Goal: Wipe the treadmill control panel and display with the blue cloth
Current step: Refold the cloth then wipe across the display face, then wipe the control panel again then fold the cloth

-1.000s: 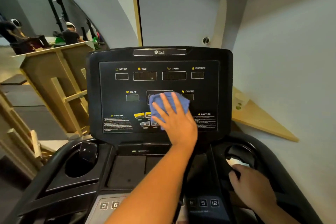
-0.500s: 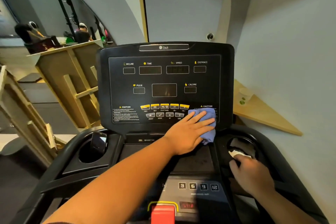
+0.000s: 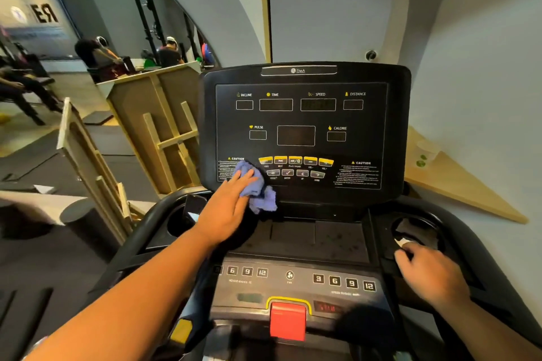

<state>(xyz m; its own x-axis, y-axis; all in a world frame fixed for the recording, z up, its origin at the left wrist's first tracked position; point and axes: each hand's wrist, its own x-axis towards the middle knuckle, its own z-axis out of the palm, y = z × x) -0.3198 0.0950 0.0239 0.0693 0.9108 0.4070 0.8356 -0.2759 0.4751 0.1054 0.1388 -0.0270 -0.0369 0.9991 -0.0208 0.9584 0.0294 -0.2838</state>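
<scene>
The black treadmill control panel [image 3: 302,132] stands upright ahead, with dark display windows and a row of yellow buttons. My left hand [image 3: 227,205] presses the crumpled blue cloth [image 3: 258,192] against the panel's lower left corner, fingers straight over the left caution label. Part of the cloth hangs below the panel's edge. My right hand [image 3: 428,275] rests on the rim of the right cup holder [image 3: 422,228], fingers curled near a white scrap inside it.
A lower console with numbered speed keys [image 3: 343,283] and a red stop button [image 3: 287,321] lies near me. A wooden shelf [image 3: 457,184] juts from the right wall. Wooden frames [image 3: 88,161] lean at left; people show in a mirror beyond.
My left hand swept the cloth from the panel's middle to its lower right, then across to the lower left corner. The right hand stayed at the cup holder.
</scene>
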